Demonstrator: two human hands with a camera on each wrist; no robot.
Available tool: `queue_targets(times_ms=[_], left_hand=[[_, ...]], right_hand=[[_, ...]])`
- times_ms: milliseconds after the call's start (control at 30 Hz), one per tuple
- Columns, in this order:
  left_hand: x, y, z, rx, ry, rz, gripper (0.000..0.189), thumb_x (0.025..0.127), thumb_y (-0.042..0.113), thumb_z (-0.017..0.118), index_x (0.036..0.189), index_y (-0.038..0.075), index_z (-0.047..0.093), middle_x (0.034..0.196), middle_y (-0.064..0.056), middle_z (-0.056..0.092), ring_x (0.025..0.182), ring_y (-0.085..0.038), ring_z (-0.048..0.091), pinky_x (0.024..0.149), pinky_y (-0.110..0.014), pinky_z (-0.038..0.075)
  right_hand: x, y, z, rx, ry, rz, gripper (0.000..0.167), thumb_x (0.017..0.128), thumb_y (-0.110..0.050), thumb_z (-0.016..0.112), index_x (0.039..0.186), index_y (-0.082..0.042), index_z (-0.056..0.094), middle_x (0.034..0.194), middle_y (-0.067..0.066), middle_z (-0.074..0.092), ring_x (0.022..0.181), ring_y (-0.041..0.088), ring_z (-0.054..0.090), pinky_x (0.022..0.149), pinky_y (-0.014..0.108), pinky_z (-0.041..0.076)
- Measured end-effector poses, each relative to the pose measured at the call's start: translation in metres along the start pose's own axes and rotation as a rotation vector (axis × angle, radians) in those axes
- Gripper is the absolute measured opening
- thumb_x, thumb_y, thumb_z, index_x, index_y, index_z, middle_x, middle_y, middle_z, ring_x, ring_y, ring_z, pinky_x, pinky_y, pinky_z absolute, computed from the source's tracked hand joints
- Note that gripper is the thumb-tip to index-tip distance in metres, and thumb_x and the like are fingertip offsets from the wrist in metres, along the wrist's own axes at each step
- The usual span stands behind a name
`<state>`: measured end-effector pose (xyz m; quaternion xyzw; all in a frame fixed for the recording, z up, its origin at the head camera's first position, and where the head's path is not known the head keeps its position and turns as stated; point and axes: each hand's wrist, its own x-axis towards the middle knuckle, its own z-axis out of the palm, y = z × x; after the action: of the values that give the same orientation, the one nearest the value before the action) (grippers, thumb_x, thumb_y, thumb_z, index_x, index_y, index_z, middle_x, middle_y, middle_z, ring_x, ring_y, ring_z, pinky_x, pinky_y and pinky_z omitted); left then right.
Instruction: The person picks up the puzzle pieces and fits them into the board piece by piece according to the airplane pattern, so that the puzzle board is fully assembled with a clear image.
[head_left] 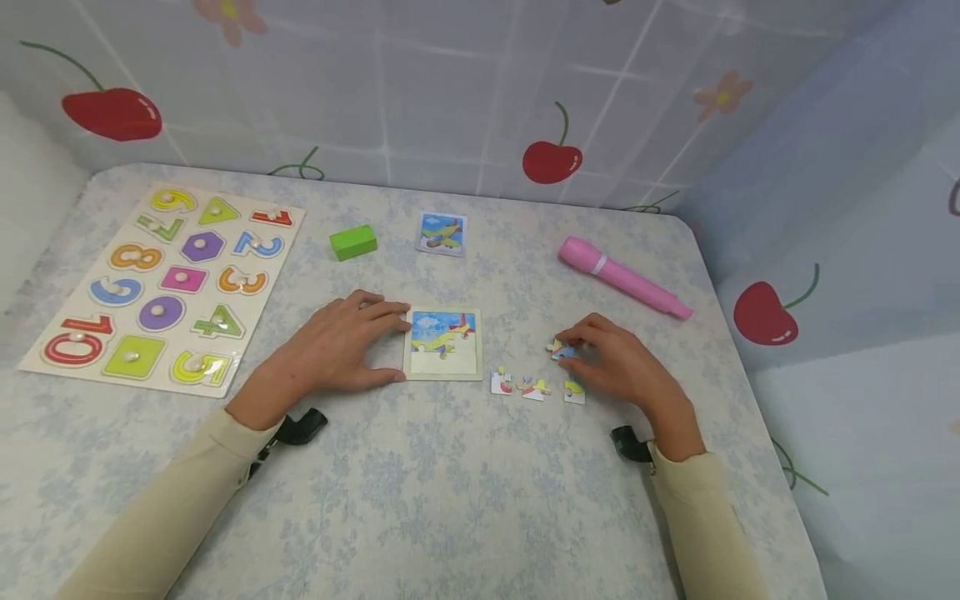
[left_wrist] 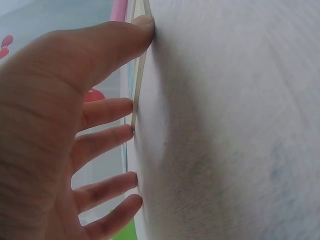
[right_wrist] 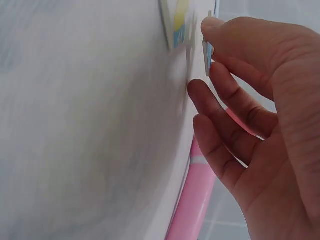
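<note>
At the middle of the table lies a square jigsaw tray (head_left: 480, 346), its upper part filled with an airplane picture and its lower part bare. My left hand (head_left: 345, 346) rests against the tray's left side, thumb (left_wrist: 142, 30) and fingertips touching its edge, fingers mostly straight. To the right of the tray, my right hand (head_left: 618, 362) pinches a puzzle piece (head_left: 558, 352) between thumb and finger; in the right wrist view the piece (right_wrist: 207, 55) is tilted on edge. Three loose pieces lie nearby: one with red (head_left: 502, 382), one with yellow (head_left: 534, 387), one beneath the right hand (head_left: 574, 392).
A number-and-shape peg board (head_left: 161, 304) lies at the left. Behind the tray are a green block (head_left: 353, 242) and a small airplane picture card (head_left: 442, 233). A pink rod with a wider head (head_left: 630, 282) lies beyond the right hand. A cherry-print curtain (head_left: 457, 92) borders the table's far side.
</note>
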<state>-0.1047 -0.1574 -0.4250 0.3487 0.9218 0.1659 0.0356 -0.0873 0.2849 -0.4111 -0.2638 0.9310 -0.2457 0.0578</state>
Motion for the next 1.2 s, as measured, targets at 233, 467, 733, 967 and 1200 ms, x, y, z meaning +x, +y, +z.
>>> queue_targets(times_ms=[233,467,733,967,1200], left_hand=[[-0.001,0.000,0.000,-0.003,0.009,0.001,0.072,0.085,0.056,0.088,0.141,0.015,0.071,0.161,-0.004,0.055,0.144,-0.035,0.049,0.104,-0.062,0.050],[0.000,0.000,0.000,-0.005,0.009,0.004,0.071,0.085,0.055,0.089,0.141,0.015,0.071,0.161,-0.005,0.056,0.143,-0.035,0.049,0.103,-0.061,0.050],[0.000,0.000,0.000,-0.013,0.011,0.004,0.070,0.085,0.054,0.089,0.140,0.014,0.071,0.160,-0.005,0.056,0.142,-0.035,0.049,0.103,-0.061,0.050],[0.000,0.001,-0.001,-0.014,0.002,0.002,0.071,0.085,0.054,0.089,0.140,0.014,0.071,0.161,-0.006,0.056,0.142,-0.036,0.049,0.103,-0.061,0.050],[0.000,0.001,-0.001,-0.013,0.008,0.010,0.070,0.085,0.054,0.089,0.140,0.014,0.071,0.160,-0.005,0.056,0.142,-0.036,0.050,0.102,-0.060,0.051]], right_hand=[[0.010,-0.010,0.005,-0.067,-0.015,-0.021,0.031,0.095,-0.021,0.085,0.124,-0.012,0.077,0.115,-0.002,0.068,0.105,0.015,0.068,0.091,0.043,0.058],[0.020,-0.021,0.008,-0.085,-0.024,-0.045,0.032,0.095,-0.022,0.086,0.124,-0.012,0.079,0.111,-0.003,0.069,0.101,0.014,0.068,0.089,0.041,0.058],[0.035,-0.031,0.011,-0.092,-0.055,-0.059,0.033,0.096,-0.024,0.085,0.126,-0.015,0.079,0.112,-0.005,0.069,0.097,0.012,0.066,0.086,0.037,0.056],[0.049,-0.038,0.015,-0.078,-0.087,-0.072,0.034,0.095,-0.024,0.086,0.127,-0.014,0.079,0.116,-0.005,0.069,0.098,0.013,0.064,0.086,0.036,0.056],[0.062,-0.049,0.017,-0.098,-0.110,-0.109,0.035,0.095,-0.025,0.086,0.127,-0.015,0.079,0.116,-0.004,0.069,0.098,0.013,0.063,0.086,0.035,0.056]])
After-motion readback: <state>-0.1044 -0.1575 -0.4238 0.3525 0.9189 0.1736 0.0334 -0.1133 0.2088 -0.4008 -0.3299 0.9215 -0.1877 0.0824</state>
